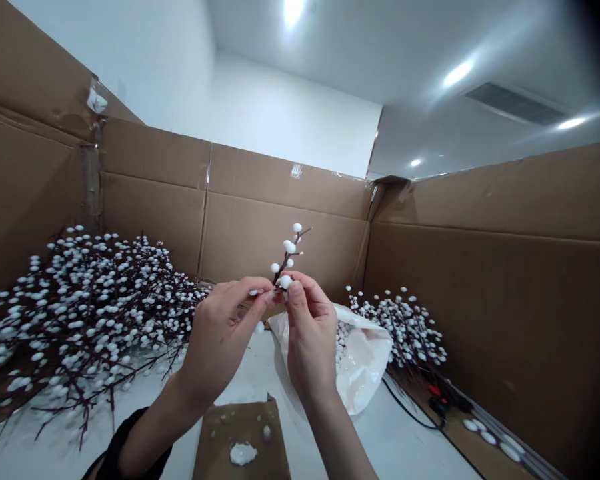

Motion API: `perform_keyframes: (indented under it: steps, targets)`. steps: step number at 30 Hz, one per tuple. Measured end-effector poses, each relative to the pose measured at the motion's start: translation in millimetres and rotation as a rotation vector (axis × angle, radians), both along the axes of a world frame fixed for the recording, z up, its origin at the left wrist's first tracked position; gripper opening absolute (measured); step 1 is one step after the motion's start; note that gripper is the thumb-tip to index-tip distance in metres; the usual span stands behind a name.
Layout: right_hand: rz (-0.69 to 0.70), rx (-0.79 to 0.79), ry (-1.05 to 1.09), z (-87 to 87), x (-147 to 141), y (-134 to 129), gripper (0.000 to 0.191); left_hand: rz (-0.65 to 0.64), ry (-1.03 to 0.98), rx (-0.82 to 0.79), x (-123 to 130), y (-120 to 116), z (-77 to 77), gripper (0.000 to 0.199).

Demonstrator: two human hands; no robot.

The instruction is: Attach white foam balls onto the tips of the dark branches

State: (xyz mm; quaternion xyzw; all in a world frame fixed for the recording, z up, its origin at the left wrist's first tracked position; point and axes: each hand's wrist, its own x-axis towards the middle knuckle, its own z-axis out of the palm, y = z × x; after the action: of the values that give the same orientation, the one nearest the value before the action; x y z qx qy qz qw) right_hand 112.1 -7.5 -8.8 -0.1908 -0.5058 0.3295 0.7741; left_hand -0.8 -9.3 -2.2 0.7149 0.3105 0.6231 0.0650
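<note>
Left hand [215, 330] pinching twig [282, 265], right hand [311, 337] pinching berry [285, 281] (open air above), cardboard wall's edge [253, 157] beyond

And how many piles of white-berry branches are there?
2: a big left pile and a smaller right pile beside the white bag. More might hide behind the bag.
</note>
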Motion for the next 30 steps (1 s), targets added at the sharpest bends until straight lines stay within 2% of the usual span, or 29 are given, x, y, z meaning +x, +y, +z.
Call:
perform_keyframes:
  steps: [14,20,30]
  targets:
    - [-0.039,0.041,-0.047,-0.8,-1.3,1.1,0.013,0.052,-0.001,0.037,2.1,0.7,-3.5,0.013]
    - [-0.073,0.063,-0.088,1.0,-1.6,-0.9,0.013,0.093,0.028,0.072,-2.8,-0.2,-0.2,0.015]
    - [-0.053,0.017,0.008,-6.4,-4.9,4.3,0.016,0.121,0.050,0.138,-0.5,-1.1,-0.3,0.012]
